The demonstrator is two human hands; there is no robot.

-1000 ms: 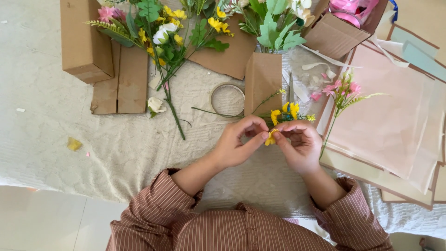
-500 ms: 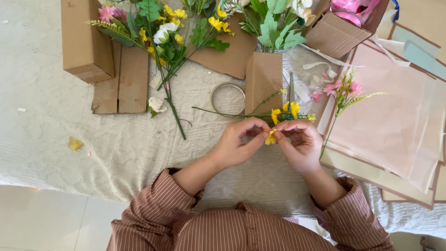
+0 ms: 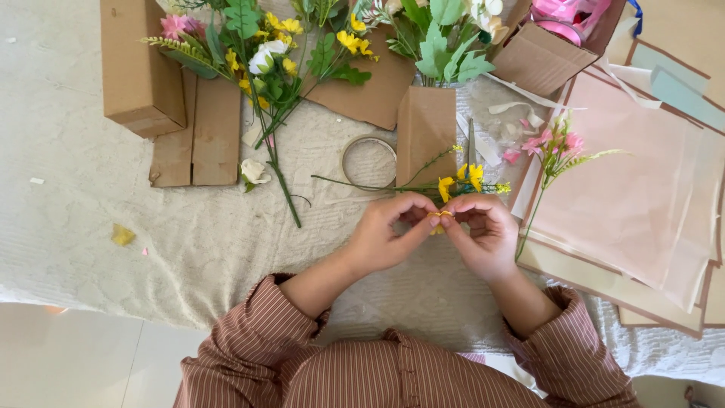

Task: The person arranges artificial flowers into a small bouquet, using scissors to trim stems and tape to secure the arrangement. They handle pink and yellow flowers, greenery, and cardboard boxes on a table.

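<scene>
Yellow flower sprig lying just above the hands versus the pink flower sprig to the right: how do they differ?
The yellow flower sprig lies nearly flat across the white cloth, stem pointing left; the pink flower sprig runs steeply, stem down toward the right hand. The yellow one has small yellow blooms; the pink one has pink blooms and rests partly on pink paper sheets. Both have thin green stems and lie unheld.

my left grip (image 3: pixel 389 234) and right grip (image 3: pixel 483 236) meet over the bench (image 3: pixel 91 204), pinching a small flower (image 3: pixel 438 217). just beyond lies a stem (image 3: pixel 362 185), a tape ring (image 3: pixel 368 156) behind it; paper sheets (image 3: pixel 642 204) lie right, a box (image 3: pixel 140 64) far left.
</scene>
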